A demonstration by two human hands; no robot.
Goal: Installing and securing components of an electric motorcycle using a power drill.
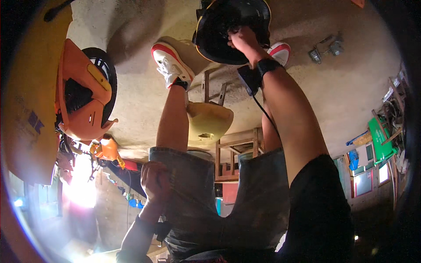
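My right hand reaches into a black, bowl-shaped shell with a yellow rim at the top of the view. Its fingers are curled, and what they hold is hidden in the dark interior. A black device with a cable is strapped to that wrist. My left hand is closed against my left thigh; its contents cannot be made out. Between my legs, below the shell, a pale yellow curved piece lies by some wooden legs.
My shoes flank the shell. An orange vehicle body with a tyre fills the left. Metal fittings lie on the concrete floor at upper right. A wooden stool stands beyond my legs; green plastic furniture is at far right.
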